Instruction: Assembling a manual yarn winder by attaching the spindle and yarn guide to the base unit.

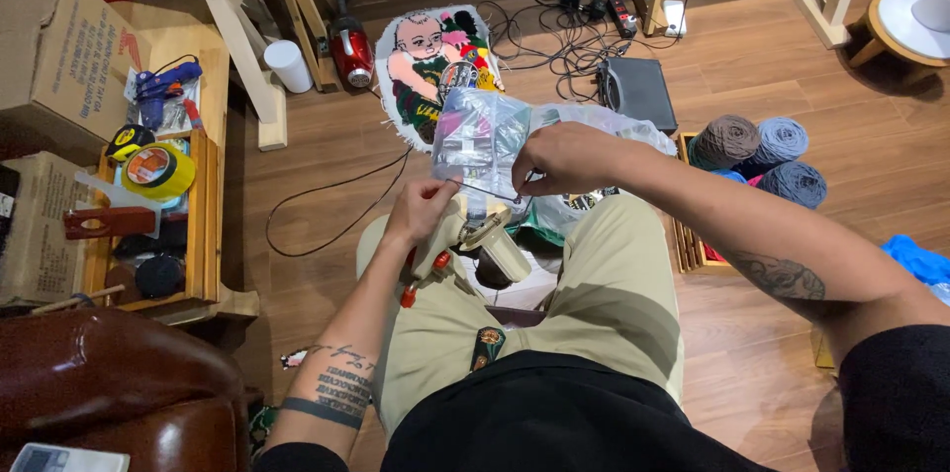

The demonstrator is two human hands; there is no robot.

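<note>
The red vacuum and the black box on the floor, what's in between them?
In the head view, a tufted rug picturing a cartoon child lies between the red vacuum and the black box, partly behind the clear plastic bag.

Black top, khaki trousers, tattooed forearms (both), bare hands (495, 190)

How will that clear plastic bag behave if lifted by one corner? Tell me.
The clear plastic bag looks thin and crinkled, so it would probably flop. Both the left hand and right hand pinch its lower edge, suggesting it is light, perhaps slippery.
</note>
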